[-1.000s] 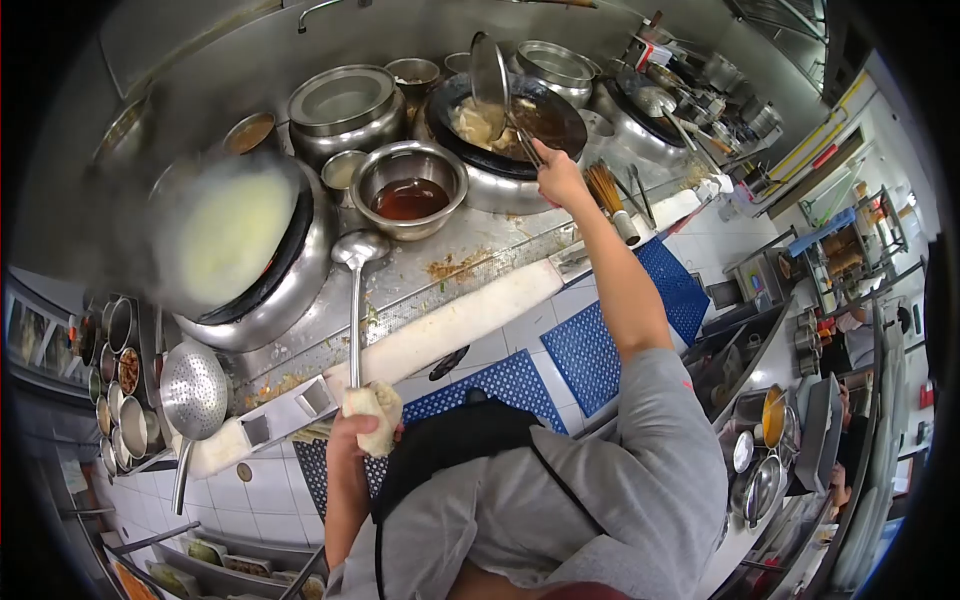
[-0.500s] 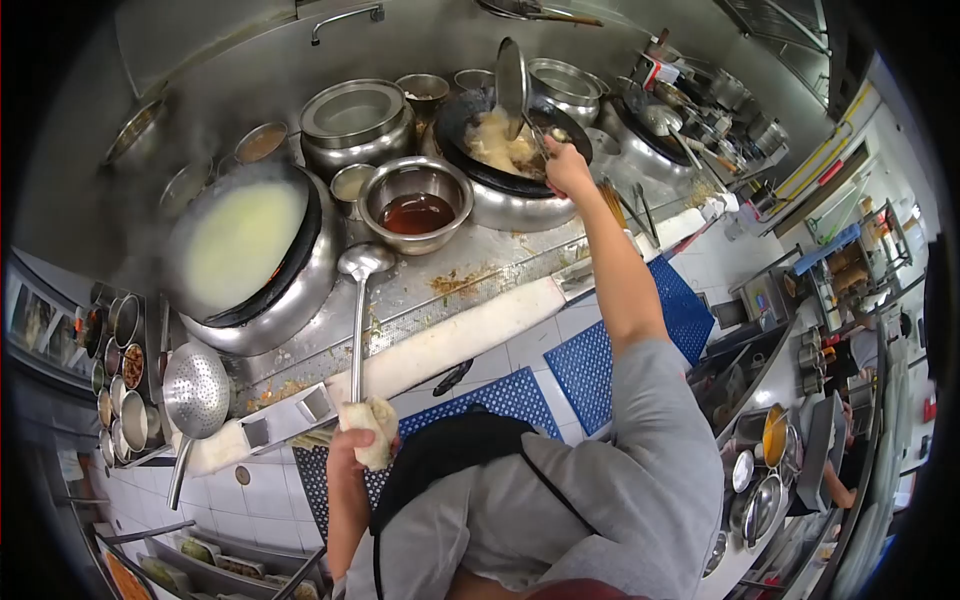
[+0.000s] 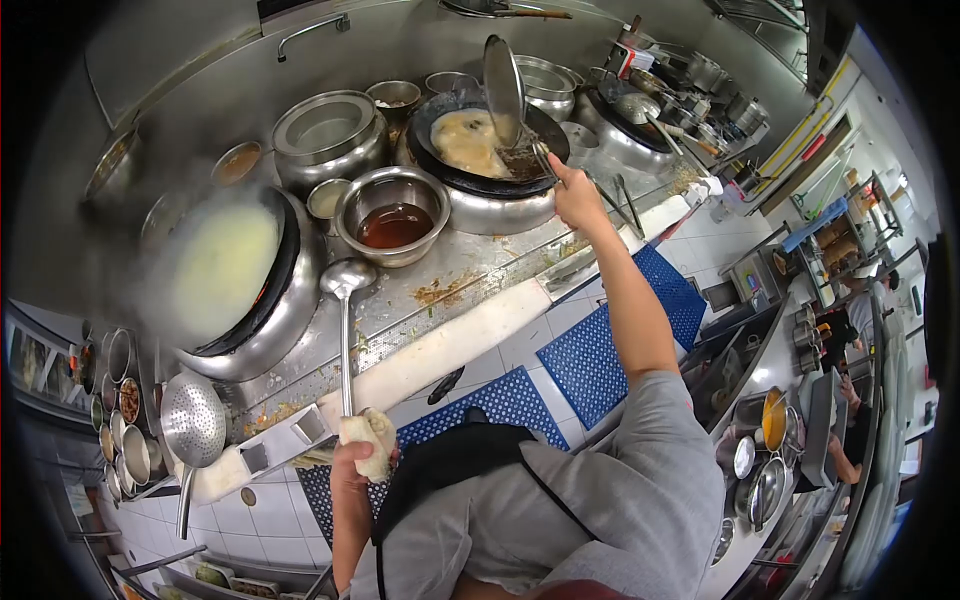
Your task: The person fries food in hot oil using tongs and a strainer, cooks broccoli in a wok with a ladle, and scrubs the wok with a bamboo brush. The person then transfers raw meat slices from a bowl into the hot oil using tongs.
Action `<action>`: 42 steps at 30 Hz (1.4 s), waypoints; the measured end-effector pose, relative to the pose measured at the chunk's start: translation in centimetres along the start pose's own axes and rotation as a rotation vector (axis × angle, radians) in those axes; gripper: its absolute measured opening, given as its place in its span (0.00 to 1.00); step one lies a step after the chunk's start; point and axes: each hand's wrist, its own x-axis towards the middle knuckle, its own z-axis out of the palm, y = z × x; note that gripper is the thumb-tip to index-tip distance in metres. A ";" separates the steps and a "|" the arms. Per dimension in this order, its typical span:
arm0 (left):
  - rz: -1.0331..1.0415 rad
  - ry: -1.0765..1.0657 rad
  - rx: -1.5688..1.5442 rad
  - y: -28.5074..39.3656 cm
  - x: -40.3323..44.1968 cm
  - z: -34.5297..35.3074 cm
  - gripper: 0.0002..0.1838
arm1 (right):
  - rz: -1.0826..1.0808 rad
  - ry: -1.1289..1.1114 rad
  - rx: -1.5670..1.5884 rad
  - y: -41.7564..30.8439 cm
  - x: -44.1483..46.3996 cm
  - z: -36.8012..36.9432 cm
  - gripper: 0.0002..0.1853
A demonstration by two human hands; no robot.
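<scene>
Right hand (image 3: 580, 203): grip closed on the handle of the scoop (image 3: 503, 90).
Scoop: held tilted over the wok (image 3: 478, 186), beside pale food (image 3: 462, 140).
Left hand (image 3: 350, 464): cloth (image 3: 372, 445) and ladle (image 3: 347, 277) handle clasped in closed grip.
Ladle: head held near the basin (image 3: 392, 253).

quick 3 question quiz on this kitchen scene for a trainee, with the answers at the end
1. Multiple choice: the right hand holds a round metal utensil over what?
a) the leftmost wok
b) the middle wok
c) the steel bowl of reddish liquid

2. True or false: in the picture, the ladle with holes lies left of the solid ladle.

3. Short answer: what does the left hand grip at the solid ladle's handle?

Key: 1 b; 2 true; 3 a pale cloth.
</scene>
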 end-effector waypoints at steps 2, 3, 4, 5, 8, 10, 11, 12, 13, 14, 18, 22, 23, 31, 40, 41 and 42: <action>-0.022 0.000 -0.016 -0.6 0.6 -0.8 0.41 | -0.033 0.055 -0.049 1.6 3.4 2.2 0.29; -0.019 -0.001 -0.020 -0.6 0.6 -0.4 0.42 | 0.041 0.016 -0.024 1.2 4.5 3.2 0.29; -0.016 -0.002 -0.025 -0.6 0.7 0.1 0.42 | 0.112 -0.023 0.000 1.0 5.8 4.3 0.29; -0.012 -0.004 -0.033 -0.8 0.9 0.6 0.43 | 0.072 0.003 0.015 3.1 8.8 7.2 0.29; 0.003 0.000 -0.017 -1.2 0.8 1.0 0.45 | 0.053 -0.093 0.016 0.0 9.2 6.0 0.32; 0.024 0.024 -0.029 -1.4 0.3 0.9 0.45 | 0.008 -0.131 -0.072 -1.5 10.0 3.9 0.36; 0.035 0.039 -0.042 -1.5 0.1 0.8 0.45 | 0.028 -0.124 -0.008 -1.7 10.0 3.4 0.37; 0.053 0.051 -0.049 -1.4 0.0 0.9 0.45 | 0.039 -0.121 0.017 -2.1 9.7 3.2 0.37; 0.066 0.064 -0.057 -1.4 -0.4 1.1 0.46 | 0.055 -0.119 0.040 -2.2 9.1 3.0 0.37; 0.075 0.078 -0.064 -1.5 -0.7 1.2 0.46 | 0.074 -0.119 0.062 -2.1 8.2 2.9 0.36; 0.052 0.088 -0.049 -1.6 0.0 1.0 0.46 | 0.110 -0.265 0.195 -0.1 5.1 4.3 0.39; -0.003 0.001 -0.024 -1.2 1.3 0.8 0.46 | 0.132 -0.276 0.344 1.9 1.8 1.0 0.34; -0.017 -0.032 -0.021 -1.1 1.8 0.4 0.46 | 0.125 -0.266 0.302 2.0 1.5 -0.6 0.33; -0.022 -0.052 -0.030 -0.7 2.1 0.9 0.45 | -0.042 0.010 0.060 3.4 2.9 -2.0 0.32; 0.107 0.161 -0.073 -1.9 0.0 1.6 0.43 | 0.061 -0.103 0.065 0.8 11.8 3.5 0.36; 0.106 0.163 -0.074 -1.8 -0.5 1.5 0.43 | 0.037 -0.106 0.083 0.5 12.0 3.0 0.37; 0.110 0.172 -0.099 -2.1 -0.5 0.8 0.43 | 0.011 -0.103 0.098 0.0 12.0 2.4 0.38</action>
